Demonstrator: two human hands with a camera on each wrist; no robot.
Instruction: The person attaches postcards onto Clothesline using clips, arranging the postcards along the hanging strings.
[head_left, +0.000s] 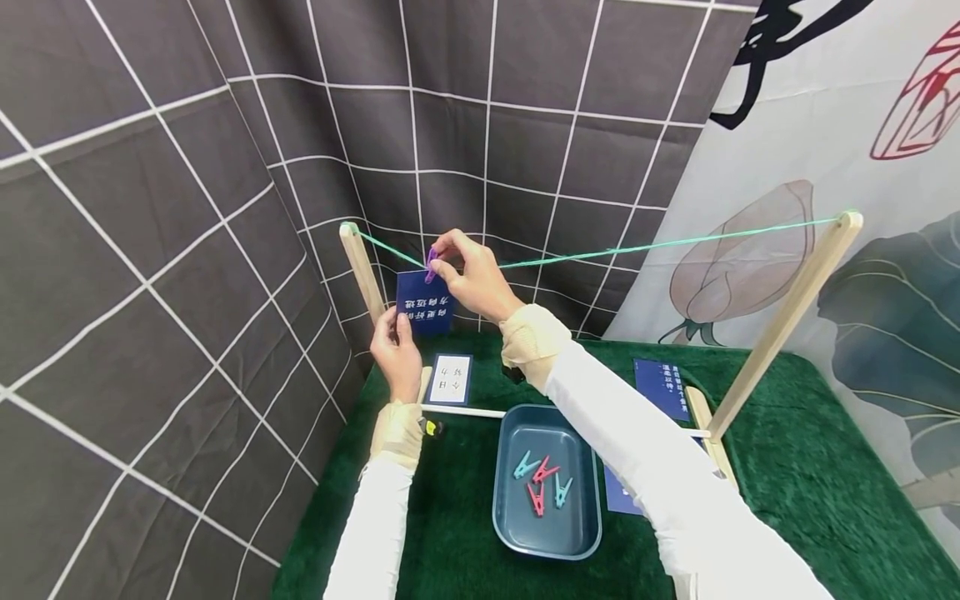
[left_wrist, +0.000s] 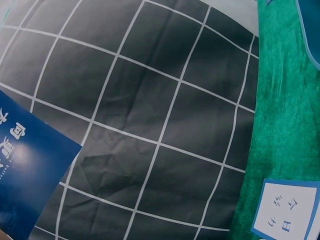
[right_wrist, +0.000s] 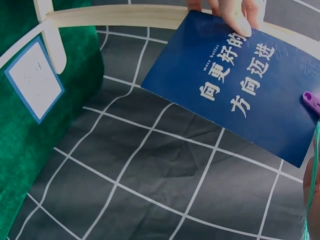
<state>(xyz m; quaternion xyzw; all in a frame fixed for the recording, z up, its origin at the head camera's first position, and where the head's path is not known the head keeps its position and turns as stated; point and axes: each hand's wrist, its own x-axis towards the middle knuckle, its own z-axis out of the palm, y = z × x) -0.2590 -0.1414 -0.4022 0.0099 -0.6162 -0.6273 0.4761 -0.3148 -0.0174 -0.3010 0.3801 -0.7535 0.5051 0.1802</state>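
My left hand (head_left: 397, 354) pinches a dark blue card (head_left: 423, 302) by its left edge, thumb in front. White characters run across the card, shown large in the right wrist view. At its upper edge, my right hand (head_left: 476, 277) holds a purple clothespin (head_left: 431, 265) between thumb and fingers, right at the green string (head_left: 660, 244). In the right wrist view the clothespin (right_wrist: 311, 102) overlaps the card's edge beside the string. The string dips where the card is. The left wrist view shows only part of the card (left_wrist: 30, 165).
Two wooden posts (head_left: 363, 271) (head_left: 783, 325) carry the string. A blue tray (head_left: 547, 540) on the green cloth (head_left: 450, 517) holds several teal and red clothespins (head_left: 538, 498). A white card with a blue border (head_left: 449, 380) lies at left; blue cards (head_left: 660, 387) lie at right, partly behind my sleeve.
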